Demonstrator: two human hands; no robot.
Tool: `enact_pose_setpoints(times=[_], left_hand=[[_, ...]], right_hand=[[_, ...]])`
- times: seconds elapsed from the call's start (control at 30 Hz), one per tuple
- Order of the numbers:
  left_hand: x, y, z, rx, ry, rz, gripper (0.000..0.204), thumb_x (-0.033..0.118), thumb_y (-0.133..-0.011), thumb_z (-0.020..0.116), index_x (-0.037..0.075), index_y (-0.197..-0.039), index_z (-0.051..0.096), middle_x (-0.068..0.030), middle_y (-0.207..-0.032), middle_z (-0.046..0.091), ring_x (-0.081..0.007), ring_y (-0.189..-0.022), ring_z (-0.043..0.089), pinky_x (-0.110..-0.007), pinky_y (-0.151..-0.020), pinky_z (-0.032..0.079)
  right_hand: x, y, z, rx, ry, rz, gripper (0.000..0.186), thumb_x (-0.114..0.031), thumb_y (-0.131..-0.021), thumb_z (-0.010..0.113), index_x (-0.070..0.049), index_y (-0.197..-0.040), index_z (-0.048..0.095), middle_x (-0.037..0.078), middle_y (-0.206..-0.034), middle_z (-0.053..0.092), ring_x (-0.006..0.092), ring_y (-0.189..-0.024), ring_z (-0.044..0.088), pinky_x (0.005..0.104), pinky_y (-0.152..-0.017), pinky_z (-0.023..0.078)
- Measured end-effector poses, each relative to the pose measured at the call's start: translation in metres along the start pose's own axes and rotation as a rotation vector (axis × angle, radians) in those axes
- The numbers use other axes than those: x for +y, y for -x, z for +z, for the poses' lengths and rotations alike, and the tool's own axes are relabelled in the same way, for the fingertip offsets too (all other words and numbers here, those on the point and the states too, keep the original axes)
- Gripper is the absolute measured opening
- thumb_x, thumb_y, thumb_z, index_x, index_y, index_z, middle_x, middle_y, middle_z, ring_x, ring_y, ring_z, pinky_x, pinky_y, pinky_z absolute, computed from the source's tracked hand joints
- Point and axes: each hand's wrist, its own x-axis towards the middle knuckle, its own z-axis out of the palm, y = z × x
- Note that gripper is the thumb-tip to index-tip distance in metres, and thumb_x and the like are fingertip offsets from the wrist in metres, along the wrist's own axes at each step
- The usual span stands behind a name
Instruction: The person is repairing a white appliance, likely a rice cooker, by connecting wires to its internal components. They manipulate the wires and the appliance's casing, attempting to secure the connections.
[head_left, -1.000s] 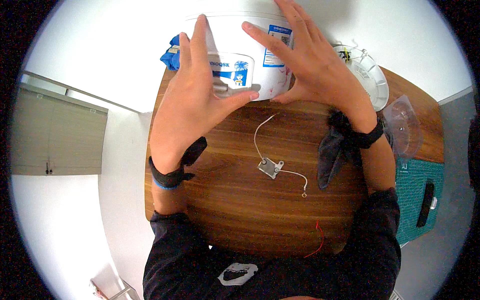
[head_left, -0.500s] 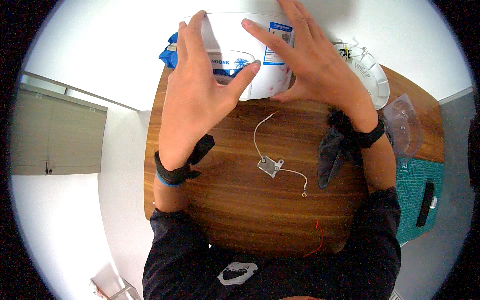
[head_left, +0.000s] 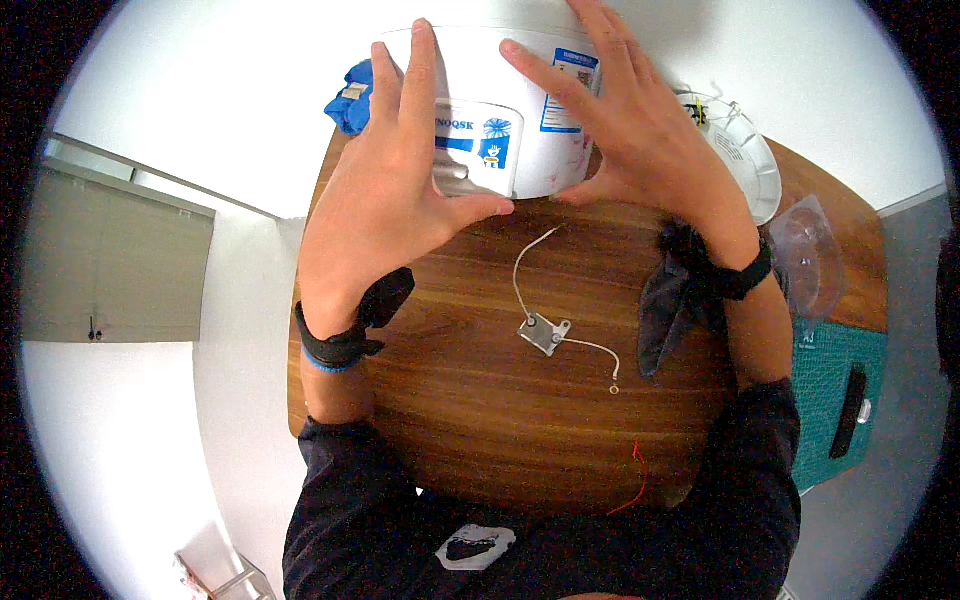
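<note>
My left hand (head_left: 400,160) grips the left side of a white, round plastic appliance body (head_left: 475,65) at the top of the view, fingers spread over it and thumb near its lower edge. My right hand (head_left: 640,130) holds its right side, index finger stretched across the curved surface by a blue-bordered label (head_left: 557,120). Below my hands lies a small metal component (head_left: 541,336) with two white leads, one ending in a ring terminal (head_left: 614,389). A dark cloth (head_left: 660,320) lies beside my right wrist.
A blue bundle (head_left: 345,108) sits at the back left. To the right are a white round plastic base (head_left: 755,175), a clear plastic piece (head_left: 805,270) and a green cutting mat (head_left: 825,440) with a black bar (head_left: 848,410). A red wire (head_left: 642,480) lies on the wooden table (head_left: 460,420)'s near part.
The white body has shifted a little to the right with both hands. My left thumb rose on the front half a second ago and is down at the lower edge again now.
</note>
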Motion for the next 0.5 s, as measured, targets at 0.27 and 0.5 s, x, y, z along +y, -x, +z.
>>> enact_pose_setpoints(times=[0.27,0.5], left_hand=[[0.001,-0.008,0.000,0.122,0.011,0.100,0.132,0.024,-0.062,0.103,0.003,-0.167,0.026,-0.0429,-0.157,0.039,-0.0476,-0.148,0.045,-0.045,-0.115,0.048],[-0.008,-0.007,-0.005,0.100,0.000,0.069,0.127,0.026,-0.065,0.101,0.006,-0.168,0.029,-0.0358,-0.162,0.040,-0.0436,-0.151,0.043,-0.043,-0.117,0.046]], right_hand=[[0.000,-0.001,0.002,-0.017,0.069,0.007,0.139,-0.062,-0.061,0.097,-0.033,-0.171,0.018,0.040,-0.168,0.004,0.0660,-0.150,0.021,0.0778,-0.119,0.030],[-0.018,-0.009,-0.017,-0.113,0.003,0.082,0.134,-0.062,-0.064,0.096,-0.032,-0.171,0.020,0.040,-0.169,0.002,0.0654,-0.152,0.017,0.0772,-0.120,0.028]])
